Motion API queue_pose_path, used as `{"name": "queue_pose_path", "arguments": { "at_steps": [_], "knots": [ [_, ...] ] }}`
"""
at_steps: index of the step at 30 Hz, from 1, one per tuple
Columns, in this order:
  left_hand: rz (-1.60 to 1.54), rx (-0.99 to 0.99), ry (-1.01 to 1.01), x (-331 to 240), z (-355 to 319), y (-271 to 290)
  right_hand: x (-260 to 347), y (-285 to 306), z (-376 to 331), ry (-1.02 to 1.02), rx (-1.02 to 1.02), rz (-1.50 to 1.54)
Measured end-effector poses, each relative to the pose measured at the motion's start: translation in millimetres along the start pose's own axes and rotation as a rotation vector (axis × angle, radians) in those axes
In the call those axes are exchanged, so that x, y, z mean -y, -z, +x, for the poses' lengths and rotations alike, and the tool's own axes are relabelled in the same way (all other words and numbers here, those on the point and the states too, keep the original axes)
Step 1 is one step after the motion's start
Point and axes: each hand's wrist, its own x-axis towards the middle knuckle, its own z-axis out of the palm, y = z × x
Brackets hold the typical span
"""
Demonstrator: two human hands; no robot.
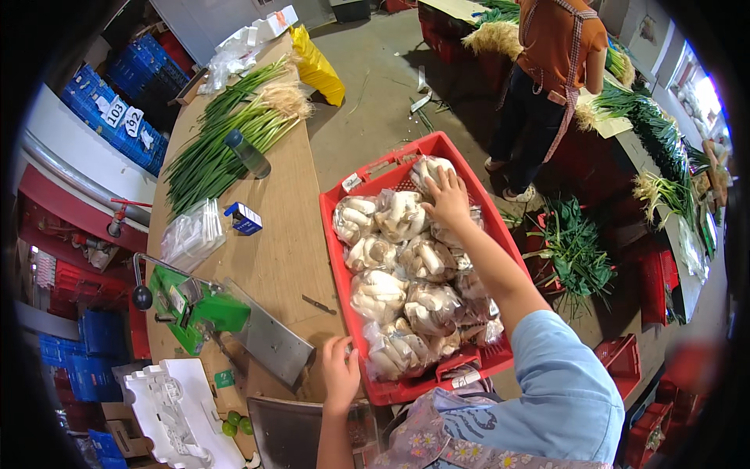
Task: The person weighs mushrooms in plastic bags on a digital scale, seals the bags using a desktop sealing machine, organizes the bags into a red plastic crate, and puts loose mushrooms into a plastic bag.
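Note:
A red plastic crate [328,234] in front of me holds several clear bags of thick white mushrooms [428,258] with pale stems. My right hand [449,197] reaches across to the crate's far end. Its spread fingers lie on top of a bag of mushrooms [426,168] there. Closer to me, my left hand [341,377] is beside the crate's near left corner, over the edge of the table. Its fingers are loosely bent and apart, with nothing in them.
On the wooden table [285,258] are a green tape machine [195,305] with a metal plate, a knife [319,304], a small blue box [244,219], a bottle [248,154] and green onions [226,133]. Another person [558,78] stands beyond the crate. Leafy greens [574,250] lie low at right.

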Motion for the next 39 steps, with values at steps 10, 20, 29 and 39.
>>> {"name": "queue_pose_path", "arguments": {
  "at_steps": [10,20,29,39],
  "knots": [
    [-0.004,-0.026,0.194,1,-51,-12,19,-4,-13,-0.101,0.203,-0.007],
    [0.328,0.001,-0.26,-43,-109,-101,39,90,-211,0.172,0.106,0.454],
    [0.468,-0.121,-0.345,-37,-117,-118,-21,199,-390,0.078,-0.166,0.608],
    [0.477,-0.083,-0.299,-40,-121,-125,-96,214,-539,-0.365,0.036,0.492]
  ]
}}
